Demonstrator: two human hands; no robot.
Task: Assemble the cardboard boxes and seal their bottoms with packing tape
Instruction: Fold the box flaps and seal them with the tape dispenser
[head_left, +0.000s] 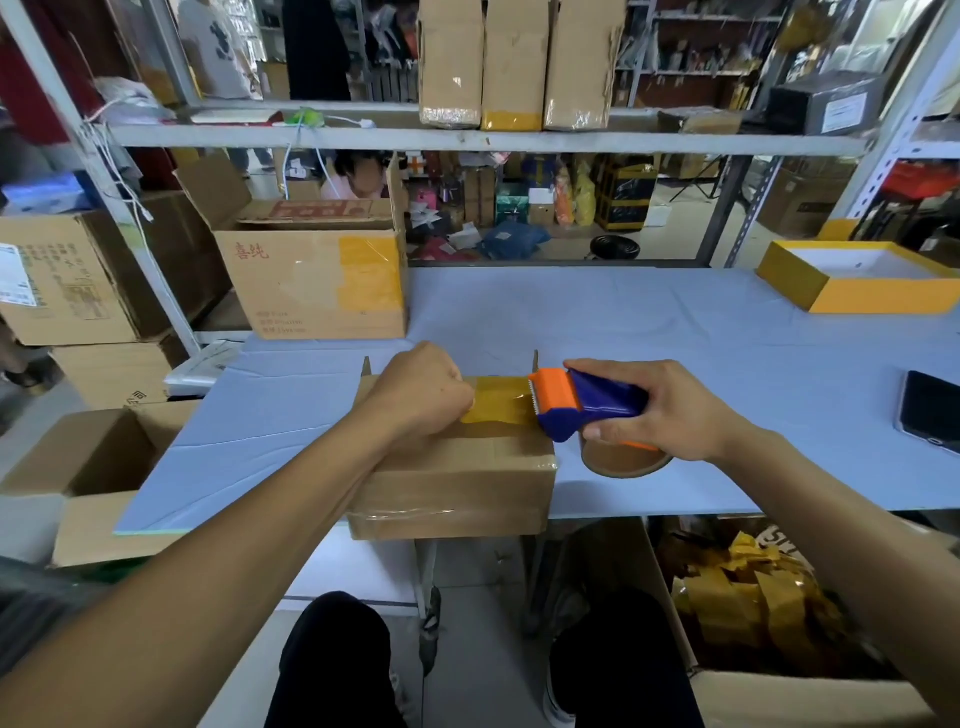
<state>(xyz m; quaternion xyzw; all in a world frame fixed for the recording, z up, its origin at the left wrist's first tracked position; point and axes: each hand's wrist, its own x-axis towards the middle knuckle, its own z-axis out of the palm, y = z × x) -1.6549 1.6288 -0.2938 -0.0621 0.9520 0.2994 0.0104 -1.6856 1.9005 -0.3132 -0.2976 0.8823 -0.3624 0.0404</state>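
A: Where is the cardboard box (457, 478) placed, and how is it being held?

B: It is set upside down at the near edge of the blue surface (675, 332), overhanging it slightly. The left hand (423, 392) is curled into a fist on top, and the free end of the yellow tape (498, 402) seems to be pinned under it, though the fingers themselves are hidden, so whether the end is pinched or only pressed cannot be told.

A: And the dispenser?

B: The tape dispenser (587, 402) is gripped by the right hand (670, 415), with the fingers wrapped round its blue body and the thumb laid underneath. It is held just past the box's right edge, with the strip stretched between the two hands.

A: What could go wrong?

B: If the strip is drawn at a slant, the seam may be missed or wrinkles trapped. If the left hand's pressure is eased too early, the end may be lifted off. The box could also be tipped off the surface if too much weight is put on the overhanging part.
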